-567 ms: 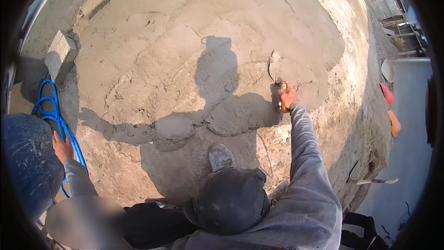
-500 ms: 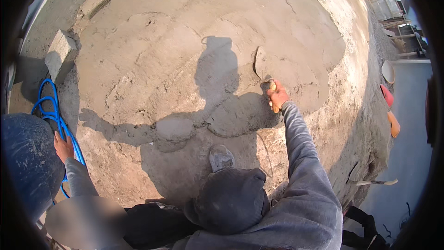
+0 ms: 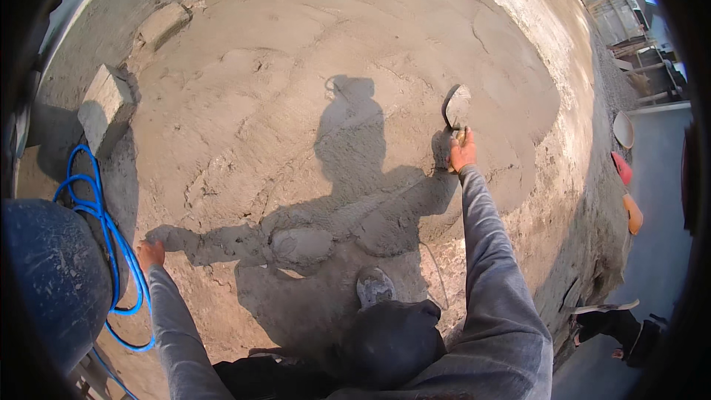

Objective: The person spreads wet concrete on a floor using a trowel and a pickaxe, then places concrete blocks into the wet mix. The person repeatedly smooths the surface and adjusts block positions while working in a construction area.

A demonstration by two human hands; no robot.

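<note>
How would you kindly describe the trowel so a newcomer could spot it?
Find the broad spread of mortar, then its right side. There the right hand grips the trowel, rounded blade pointing away, the only tool on that mortar.

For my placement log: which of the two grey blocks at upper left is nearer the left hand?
The lower block, next to the blue hose; the upper block lies farther from the left hand.

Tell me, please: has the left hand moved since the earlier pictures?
Yes, the left hand has moved to the right, judged against the large gray block.
</note>
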